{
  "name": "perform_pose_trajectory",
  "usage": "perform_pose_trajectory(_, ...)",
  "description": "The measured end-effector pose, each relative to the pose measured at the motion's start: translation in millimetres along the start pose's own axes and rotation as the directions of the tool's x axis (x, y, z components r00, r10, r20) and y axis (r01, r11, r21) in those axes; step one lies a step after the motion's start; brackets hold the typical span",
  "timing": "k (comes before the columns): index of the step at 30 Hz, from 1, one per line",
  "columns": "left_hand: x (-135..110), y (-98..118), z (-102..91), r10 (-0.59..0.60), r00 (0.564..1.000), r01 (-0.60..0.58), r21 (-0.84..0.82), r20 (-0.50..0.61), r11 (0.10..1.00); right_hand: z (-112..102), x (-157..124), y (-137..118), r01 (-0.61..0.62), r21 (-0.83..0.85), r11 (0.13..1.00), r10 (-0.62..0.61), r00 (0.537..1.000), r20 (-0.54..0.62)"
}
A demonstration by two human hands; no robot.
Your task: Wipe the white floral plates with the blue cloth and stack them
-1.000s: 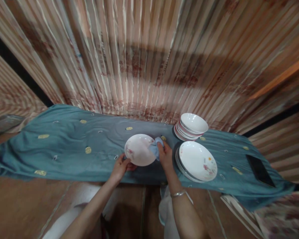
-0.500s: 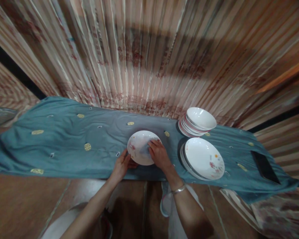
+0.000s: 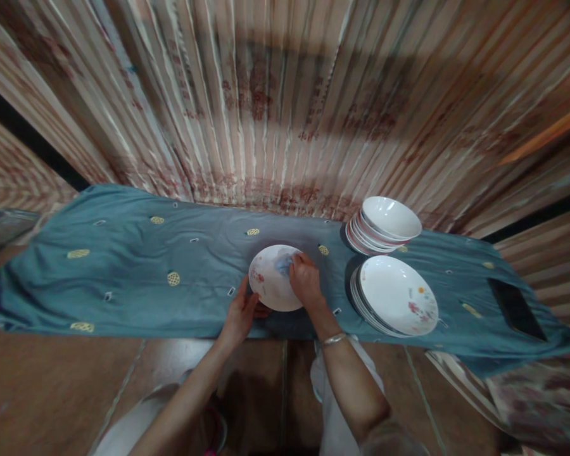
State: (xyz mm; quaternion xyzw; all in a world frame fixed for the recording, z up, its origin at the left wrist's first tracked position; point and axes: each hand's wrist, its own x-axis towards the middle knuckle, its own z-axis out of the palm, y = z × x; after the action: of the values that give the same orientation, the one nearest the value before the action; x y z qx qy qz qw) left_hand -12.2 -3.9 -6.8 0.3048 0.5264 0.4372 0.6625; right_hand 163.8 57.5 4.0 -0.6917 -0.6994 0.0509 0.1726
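A white plate (image 3: 276, 294) with a flower print is tilted towards me above the cloth-covered table. My left hand (image 3: 240, 315) grips its lower left rim, thumb on the face and fingers underneath. My right hand (image 3: 306, 280) is closed on a thin bluish cloth (image 3: 283, 264), pressed against the upper right of the plate's face. Blur hides the cloth's exact shape. To the right stands a stack of similar plates (image 3: 399, 294), and behind it a stack of white bowls (image 3: 391, 218) with reddish outsides.
A teal tablecloth (image 3: 133, 253) with yellow pineapple prints covers the long narrow table. A dark flat object, perhaps a phone (image 3: 515, 308), lies near the right end. A pleated curtain (image 3: 275, 114) hangs directly behind the table.
My right hand has shifted up on the plate and its fingers have curled in, with more of the bluish cloth showing. The left hand keeps its hold on the rim.
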Motion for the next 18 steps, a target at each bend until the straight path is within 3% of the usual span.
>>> perform_pose_trajectory(9, 1, -2, -0.7, 0.008, 1.0, -0.008, 0.028, -0.005, 1.0, 18, 7, -18, 0.03, 0.245, 0.969, -0.01, 0.996, -0.084)
perform_pose_trajectory(18, 2, -5, 1.1, 0.008, 1.0, -0.008, 0.026, -0.03, 1.0, 32, 6, -29, 0.149, 0.389, 0.909, -0.146, 0.989, -0.039)
